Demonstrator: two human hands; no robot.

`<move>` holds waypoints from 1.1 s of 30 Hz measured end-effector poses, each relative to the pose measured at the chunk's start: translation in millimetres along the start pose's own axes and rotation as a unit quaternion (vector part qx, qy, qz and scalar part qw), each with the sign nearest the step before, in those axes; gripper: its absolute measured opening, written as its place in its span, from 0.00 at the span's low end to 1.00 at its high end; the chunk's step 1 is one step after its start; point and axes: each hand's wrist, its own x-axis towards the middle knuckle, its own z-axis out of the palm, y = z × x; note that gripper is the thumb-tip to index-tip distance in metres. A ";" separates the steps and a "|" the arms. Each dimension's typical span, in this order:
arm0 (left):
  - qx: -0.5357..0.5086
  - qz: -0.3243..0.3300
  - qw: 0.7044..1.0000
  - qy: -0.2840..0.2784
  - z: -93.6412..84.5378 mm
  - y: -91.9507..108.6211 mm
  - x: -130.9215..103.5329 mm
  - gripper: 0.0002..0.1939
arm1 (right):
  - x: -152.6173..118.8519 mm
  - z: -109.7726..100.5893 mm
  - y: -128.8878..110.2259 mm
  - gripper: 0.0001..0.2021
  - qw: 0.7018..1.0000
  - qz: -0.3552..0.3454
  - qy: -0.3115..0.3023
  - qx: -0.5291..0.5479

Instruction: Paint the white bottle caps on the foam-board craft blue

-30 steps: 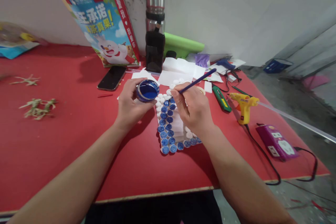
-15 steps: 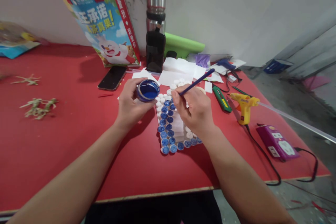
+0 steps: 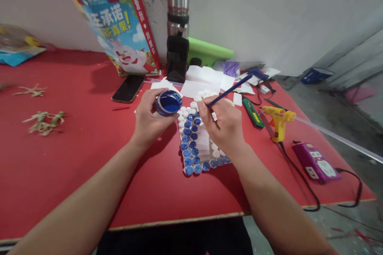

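My left hand (image 3: 152,117) is wrapped round a small jar of blue paint (image 3: 169,102), tilted so its open mouth faces me. In my right hand (image 3: 223,123) is a blue-handled paintbrush (image 3: 230,90), pinched between thumb and fingers. Its tip is down among the rolled discs at the upper left of a frame (image 3: 190,152) lying flat on the table. Blue discs line the frame's left side and near edge. White discs (image 3: 216,153) show at the top and inside right. My right hand hides part of the frame.
A yellow glue gun (image 3: 279,119), a green box cutter (image 3: 253,112) and a purple power strip (image 3: 315,162) with cords lie to the right. Behind are a phone (image 3: 128,88), a bottle (image 3: 178,16), a printed bag (image 3: 122,28) and white papers (image 3: 202,79). Straw pieces (image 3: 44,122) lie left.
My right hand and the paintbrush have shifted slightly to the right, with the handle leaning a little lower. My left hand with the paint jar has hardly moved.
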 end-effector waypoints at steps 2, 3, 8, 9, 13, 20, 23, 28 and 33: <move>-0.002 0.000 1.000 -0.002 0.1 -0.8 -0.2 0.31 | 0.3 -1.1 -0.3 0.12 1.000 0.009 -0.004 0.005; -0.003 0.001 1.000 -0.001 0.2 -1.1 -0.3 0.32 | 0.4 -1.6 -0.5 0.12 1.000 0.013 -0.002 0.009; -0.001 0.003 1.000 0.003 1.0 -1.8 -0.4 0.31 | 0.7 -1.0 -1.3 0.12 1.000 0.016 0.007 0.013; 0.001 0.003 1.000 0.002 1.1 -1.8 -0.4 0.31 | 0.9 -0.8 -1.4 0.12 1.000 0.015 0.005 0.008; -0.001 0.008 1.000 0.004 1.4 -2.1 -0.3 0.31 | 2.5 -2.4 -3.2 0.13 1.000 0.021 0.002 0.021; 0.000 0.009 1.000 0.005 1.3 -1.0 -0.2 0.31 | 2.1 -0.5 -4.6 0.12 0.993 0.062 0.024 0.093; 0.003 0.009 1.000 0.005 0.7 0.1 -0.1 0.30 | 0.9 1.9 -3.0 0.12 0.995 0.053 0.009 0.084; -0.004 0.006 1.000 0.001 0.6 0.5 0.0 0.31 | 1.2 0.9 -2.5 0.12 0.996 0.050 0.010 0.070; -0.001 0.009 1.000 0.004 1.3 0.4 -0.1 0.31 | 1.3 0.5 -2.5 0.13 0.993 0.071 0.009 0.091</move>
